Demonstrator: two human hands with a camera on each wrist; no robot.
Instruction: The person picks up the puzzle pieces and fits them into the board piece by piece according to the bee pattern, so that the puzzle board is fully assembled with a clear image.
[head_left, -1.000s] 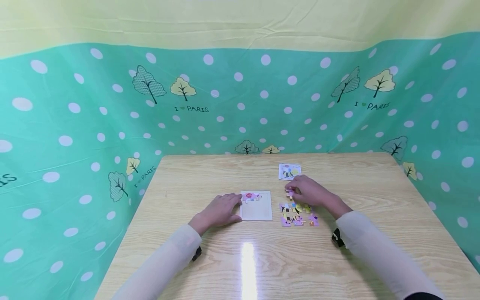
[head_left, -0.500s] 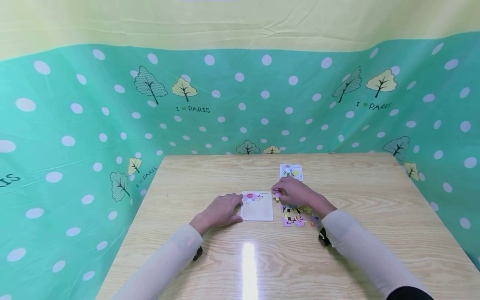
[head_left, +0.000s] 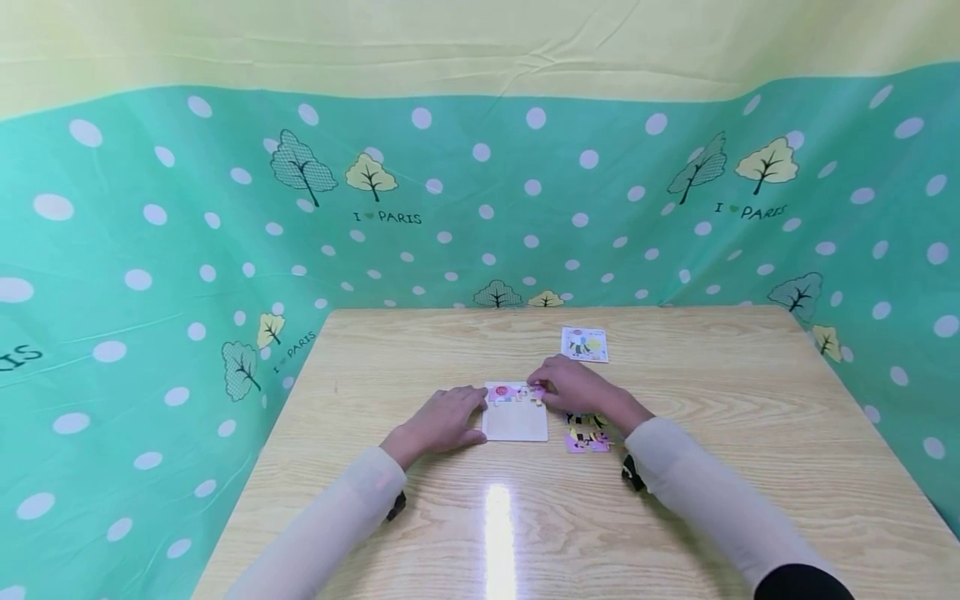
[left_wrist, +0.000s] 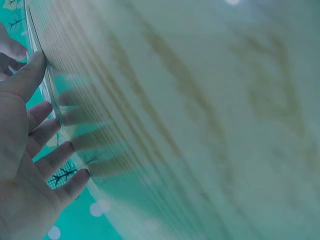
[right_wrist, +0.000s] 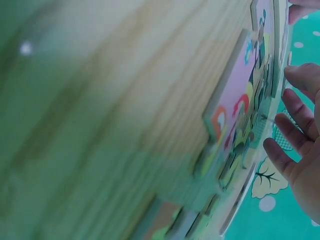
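Note:
A white puzzle tray (head_left: pixel 515 425) lies flat with joined pink pieces (head_left: pixel 504 392) along its far edge. My left hand (head_left: pixel 441 423) rests at the tray's left edge, fingers spread; the left wrist view shows the same hand (left_wrist: pixel 25 145) with the thumb at an edge. At the tray's far right corner my right hand (head_left: pixel 577 388) pinches a small pink piece (head_left: pixel 537 392), beside the joined ones. Loose pieces (head_left: pixel 588 440) lie right of the tray, partly under the right forearm. The right wrist view has the right hand (right_wrist: pixel 305 130) beyond thick pieces (right_wrist: pixel 232 95), its fingertips partly hidden.
A square picture card (head_left: pixel 585 344) lies behind the right hand on the wooden table (head_left: pixel 405 350). A polka-dot cloth (head_left: pixel 450 192) hangs at the back and sides. Light glares off the table's front.
My right hand has moved left with the pink piece, from above the loose pieces to the tray's far right corner. The card is fully uncovered. My left hand has stayed at the tray.

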